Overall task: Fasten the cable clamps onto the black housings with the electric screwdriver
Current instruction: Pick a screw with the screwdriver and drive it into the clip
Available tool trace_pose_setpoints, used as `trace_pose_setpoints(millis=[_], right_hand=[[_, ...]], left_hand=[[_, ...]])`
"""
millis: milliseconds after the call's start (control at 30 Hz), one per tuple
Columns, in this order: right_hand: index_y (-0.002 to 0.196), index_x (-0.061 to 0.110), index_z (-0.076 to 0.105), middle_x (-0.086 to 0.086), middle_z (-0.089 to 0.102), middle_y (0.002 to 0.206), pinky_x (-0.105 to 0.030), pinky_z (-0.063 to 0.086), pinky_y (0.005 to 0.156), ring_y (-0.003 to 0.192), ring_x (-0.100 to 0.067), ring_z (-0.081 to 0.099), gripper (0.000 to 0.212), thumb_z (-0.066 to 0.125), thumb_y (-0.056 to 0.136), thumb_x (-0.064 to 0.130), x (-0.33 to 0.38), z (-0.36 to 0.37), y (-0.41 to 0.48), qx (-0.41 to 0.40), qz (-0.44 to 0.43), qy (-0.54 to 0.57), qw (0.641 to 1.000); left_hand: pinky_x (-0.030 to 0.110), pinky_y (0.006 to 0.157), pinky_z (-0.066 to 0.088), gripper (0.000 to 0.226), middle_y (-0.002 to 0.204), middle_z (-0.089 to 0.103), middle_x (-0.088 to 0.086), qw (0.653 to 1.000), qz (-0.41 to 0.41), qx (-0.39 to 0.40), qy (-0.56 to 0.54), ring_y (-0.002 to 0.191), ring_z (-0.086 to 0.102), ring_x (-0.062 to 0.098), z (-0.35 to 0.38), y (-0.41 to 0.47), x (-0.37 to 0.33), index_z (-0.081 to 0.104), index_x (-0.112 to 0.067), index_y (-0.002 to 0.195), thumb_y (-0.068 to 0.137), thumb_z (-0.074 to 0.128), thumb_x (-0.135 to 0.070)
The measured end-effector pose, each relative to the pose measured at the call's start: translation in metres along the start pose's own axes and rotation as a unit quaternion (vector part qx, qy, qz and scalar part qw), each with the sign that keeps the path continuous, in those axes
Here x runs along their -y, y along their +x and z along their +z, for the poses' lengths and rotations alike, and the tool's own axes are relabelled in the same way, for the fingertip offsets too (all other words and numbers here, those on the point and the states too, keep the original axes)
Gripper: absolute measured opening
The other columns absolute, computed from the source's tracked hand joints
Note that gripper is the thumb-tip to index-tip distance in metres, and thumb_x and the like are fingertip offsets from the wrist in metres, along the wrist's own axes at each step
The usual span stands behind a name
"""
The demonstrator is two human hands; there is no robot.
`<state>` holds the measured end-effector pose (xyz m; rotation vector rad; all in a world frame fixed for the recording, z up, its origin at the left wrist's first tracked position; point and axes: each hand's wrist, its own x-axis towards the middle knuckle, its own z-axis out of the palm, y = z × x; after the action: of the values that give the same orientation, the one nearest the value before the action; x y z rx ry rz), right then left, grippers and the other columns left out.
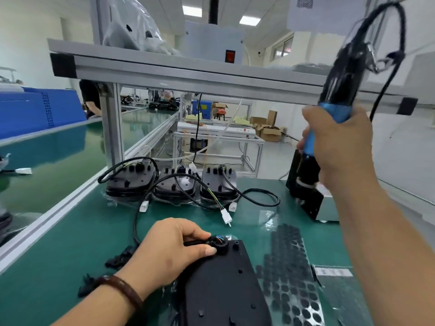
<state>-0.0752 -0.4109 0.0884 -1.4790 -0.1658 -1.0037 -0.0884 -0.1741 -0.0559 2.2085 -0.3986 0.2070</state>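
The black housing runs off the bottom edge; the left hand covers its near-left corner. The electric screwdriver, upper right, is motion-blurred, its bit hidden

The workbench has a green mat top with an aluminium rail along its edge, out beyond the left hand. Under that hand's fingers lies a black housing, flat on the mat. Behind the wrist sit small black clips and a black cable. Further ahead of the left hand, three black housings stand side by side, their cables and white connectors trailing onto the mat. Below the right hand, a sheet of round black pads lies beside the near housing, and a black-faced metal box rests further back.
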Motion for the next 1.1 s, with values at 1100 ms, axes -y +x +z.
trace_pose_setpoints(millis=[1100], right_hand=[[0.073, 0.019, 0.057, -0.006, 0.052, 0.057, -0.032, 0.046, 0.049, 0.044, -0.022, 0.051, 0.014, 0.069, 0.079, 0.02, -0.022, 0.075, -0.063, 0.231, 0.096, 0.231, 0.94]], left_hand=[[-0.001, 0.06, 0.037, 0.02, 0.065, 0.063, -0.02, 0.999, 0.004, 0.029, -0.023, 0.062, 0.056, -0.015, 0.001, 0.003, -0.008, 0.075, -0.024, 0.086, 0.069, 0.084, -0.031]])
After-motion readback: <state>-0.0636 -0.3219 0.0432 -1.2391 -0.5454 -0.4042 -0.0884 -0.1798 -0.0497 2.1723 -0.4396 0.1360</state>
